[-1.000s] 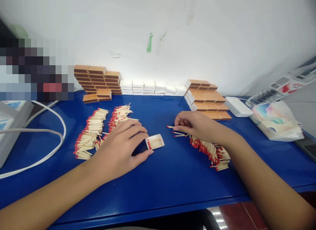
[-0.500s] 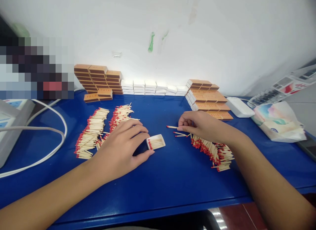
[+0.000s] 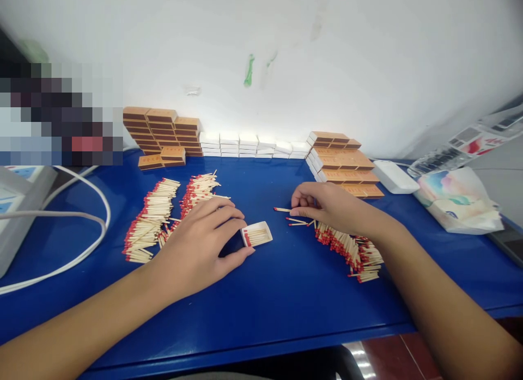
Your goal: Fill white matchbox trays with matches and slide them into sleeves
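Observation:
A small white tray (image 3: pixel 263 240) with several red-tipped matches (image 3: pixel 256 237) in it lies on the blue table (image 3: pixel 245 314). Around its left end is my left hand (image 3: pixel 204 238), thumb and fingers apart, fingertips near or at the tray's edge. My right hand (image 3: pixel 322 206) pinches one match (image 3: pixel 281 209) between thumb and forefinger, its red head pointing left. Just below that hand lie a few loose matches (image 3: pixel 296 224) and a heap of matches (image 3: pixel 343 246). More matches (image 3: pixel 153 216) are heaped left of my left hand, and another pile (image 3: pixel 198 189) sits beyond it.
Along the wall stand orange matchboxes (image 3: pixel 163 129), white boxes (image 3: pixel 249 146) and more orange boxes (image 3: pixel 343 162). At the right are a white device (image 3: pixel 395 177) and a tissue pack (image 3: pixel 457 200). White cables (image 3: pixel 108 206) loop at the left beside a power strip (image 3: pixel 24 206).
My right hand has shifted very slightly left with the match in its fingers. My left hand and the tray look nearly the same.

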The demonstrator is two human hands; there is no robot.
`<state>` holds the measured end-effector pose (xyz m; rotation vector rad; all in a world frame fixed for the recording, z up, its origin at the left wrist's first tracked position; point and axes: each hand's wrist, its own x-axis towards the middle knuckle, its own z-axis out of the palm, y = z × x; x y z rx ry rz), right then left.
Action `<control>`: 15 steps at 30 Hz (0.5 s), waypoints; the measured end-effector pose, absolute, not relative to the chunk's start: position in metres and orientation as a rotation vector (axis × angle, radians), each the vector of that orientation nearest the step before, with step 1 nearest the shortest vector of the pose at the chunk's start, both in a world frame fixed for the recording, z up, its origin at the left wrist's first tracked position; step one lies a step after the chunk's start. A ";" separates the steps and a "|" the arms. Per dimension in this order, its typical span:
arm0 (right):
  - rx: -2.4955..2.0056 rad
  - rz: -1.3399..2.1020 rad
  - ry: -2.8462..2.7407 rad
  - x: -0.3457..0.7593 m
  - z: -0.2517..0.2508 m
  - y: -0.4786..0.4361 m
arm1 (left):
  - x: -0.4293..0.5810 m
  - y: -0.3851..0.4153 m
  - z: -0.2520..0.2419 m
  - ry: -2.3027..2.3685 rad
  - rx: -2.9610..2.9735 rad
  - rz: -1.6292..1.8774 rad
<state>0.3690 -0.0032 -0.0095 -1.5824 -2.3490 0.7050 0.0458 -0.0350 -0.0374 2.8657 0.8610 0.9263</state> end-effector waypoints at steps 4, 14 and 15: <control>-1.519 0.677 -2.372 0.365 -0.010 -0.003 | 0.045 -0.036 -0.038 0.867 2.870 0.922; -1.425 0.533 -2.405 0.356 -0.010 -0.013 | 0.048 -0.035 -0.033 0.997 2.859 1.021; -1.398 0.518 -2.388 0.352 -0.008 -0.016 | 0.048 -0.034 -0.034 1.001 2.861 1.020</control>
